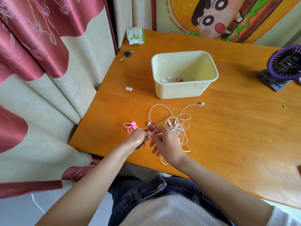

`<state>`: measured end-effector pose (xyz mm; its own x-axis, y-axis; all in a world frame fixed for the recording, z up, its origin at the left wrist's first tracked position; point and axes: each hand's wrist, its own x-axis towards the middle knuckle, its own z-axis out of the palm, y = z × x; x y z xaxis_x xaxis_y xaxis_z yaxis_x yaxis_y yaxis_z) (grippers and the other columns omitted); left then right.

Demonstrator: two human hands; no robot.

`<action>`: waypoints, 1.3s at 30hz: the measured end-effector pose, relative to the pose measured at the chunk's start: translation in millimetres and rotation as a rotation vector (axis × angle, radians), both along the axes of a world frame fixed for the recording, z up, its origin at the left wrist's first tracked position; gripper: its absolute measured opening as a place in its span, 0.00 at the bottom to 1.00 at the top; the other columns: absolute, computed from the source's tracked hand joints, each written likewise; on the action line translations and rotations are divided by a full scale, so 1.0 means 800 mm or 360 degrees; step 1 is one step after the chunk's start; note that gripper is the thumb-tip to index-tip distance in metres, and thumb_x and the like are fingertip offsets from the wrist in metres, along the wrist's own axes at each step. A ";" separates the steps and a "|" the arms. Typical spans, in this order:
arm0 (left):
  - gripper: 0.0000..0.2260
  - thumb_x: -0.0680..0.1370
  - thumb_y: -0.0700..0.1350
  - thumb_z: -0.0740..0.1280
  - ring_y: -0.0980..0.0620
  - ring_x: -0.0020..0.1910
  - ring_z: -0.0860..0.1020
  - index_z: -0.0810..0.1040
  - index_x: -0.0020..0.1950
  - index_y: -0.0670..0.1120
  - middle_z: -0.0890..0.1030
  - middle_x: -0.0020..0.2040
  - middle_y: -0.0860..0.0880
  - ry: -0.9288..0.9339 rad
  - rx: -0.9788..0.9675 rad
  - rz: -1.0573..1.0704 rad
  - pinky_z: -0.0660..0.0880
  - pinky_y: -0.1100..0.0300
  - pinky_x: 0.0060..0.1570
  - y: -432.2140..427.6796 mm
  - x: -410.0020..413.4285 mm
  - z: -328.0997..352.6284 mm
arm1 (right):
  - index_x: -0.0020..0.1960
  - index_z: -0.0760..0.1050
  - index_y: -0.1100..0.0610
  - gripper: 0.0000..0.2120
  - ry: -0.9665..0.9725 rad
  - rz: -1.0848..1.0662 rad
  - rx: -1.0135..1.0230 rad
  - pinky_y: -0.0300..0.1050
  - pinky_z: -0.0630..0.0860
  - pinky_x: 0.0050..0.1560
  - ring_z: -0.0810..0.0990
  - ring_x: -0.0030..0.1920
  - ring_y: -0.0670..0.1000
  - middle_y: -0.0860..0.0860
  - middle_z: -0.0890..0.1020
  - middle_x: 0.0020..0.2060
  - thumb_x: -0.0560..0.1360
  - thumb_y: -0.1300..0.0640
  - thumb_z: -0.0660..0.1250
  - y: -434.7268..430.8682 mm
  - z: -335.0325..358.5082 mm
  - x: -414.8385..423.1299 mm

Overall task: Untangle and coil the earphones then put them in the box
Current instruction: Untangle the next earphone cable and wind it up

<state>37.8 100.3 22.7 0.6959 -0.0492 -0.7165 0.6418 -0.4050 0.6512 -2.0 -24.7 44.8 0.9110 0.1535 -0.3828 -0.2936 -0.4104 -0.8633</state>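
Observation:
A coil of dark red braided earphone cable (152, 127) is gripped by my left hand (138, 138) near the table's front edge. My right hand (165, 142) pinches a pink tie at the coil's middle. To the right lies a tangle of white earphones (176, 126), one earbud (202, 103) stretched out toward the box. The pale yellow box (184, 91) stands behind them and holds a coiled pinkish cable with white earbuds (176, 79).
Pink silicone cable ties (130, 126) lie left of my hands. A small white piece (129, 89), keys (126, 54) and a wipes pack (136, 35) sit at the table's far left. A purple fan (283, 66) stands at the right. Curtains hang left.

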 end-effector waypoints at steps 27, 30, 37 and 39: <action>0.18 0.83 0.50 0.50 0.58 0.32 0.66 0.66 0.36 0.47 0.68 0.32 0.54 -0.0101 -0.0367 -0.0747 0.65 0.70 0.37 0.010 -0.021 0.045 | 0.39 0.80 0.55 0.04 0.0241 -0.0011 0.0353 0.30 0.71 0.34 0.73 0.30 0.38 0.47 0.79 0.32 0.72 0.57 0.71 -0.051 -0.012 0.007; 0.18 0.83 0.50 0.50 0.56 0.31 0.63 0.69 0.37 0.47 0.66 0.32 0.52 -0.0139 -0.0330 -0.0725 0.62 0.66 0.34 0.011 -0.022 0.044 | 0.44 0.79 0.62 0.04 0.0321 -0.0077 0.0525 0.34 0.78 0.43 0.80 0.37 0.44 0.55 0.81 0.39 0.72 0.61 0.70 -0.048 -0.015 0.007; 0.17 0.84 0.49 0.51 0.57 0.28 0.61 0.72 0.39 0.47 0.64 0.29 0.53 -0.0093 -0.0295 -0.0447 0.61 0.66 0.31 0.006 -0.031 0.036 | 0.46 0.78 0.64 0.02 0.0403 -0.0249 0.0643 0.37 0.79 0.51 0.81 0.43 0.49 0.56 0.82 0.42 0.73 0.66 0.68 -0.039 -0.017 0.004; 0.17 0.83 0.49 0.52 0.57 0.27 0.60 0.70 0.37 0.48 0.65 0.29 0.53 -0.0084 -0.0265 -0.0314 0.60 0.65 0.32 0.003 -0.032 0.033 | 0.51 0.77 0.64 0.06 0.0492 -0.0285 0.0742 0.39 0.78 0.54 0.82 0.48 0.52 0.58 0.83 0.46 0.74 0.64 0.68 -0.035 -0.016 0.003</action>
<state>12.2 102.8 48.9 0.6974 -0.3018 -0.6500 0.5243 -0.4036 0.7498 0.8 -52.9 31.9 0.7951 0.2235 -0.5637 -0.5901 0.0709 -0.8042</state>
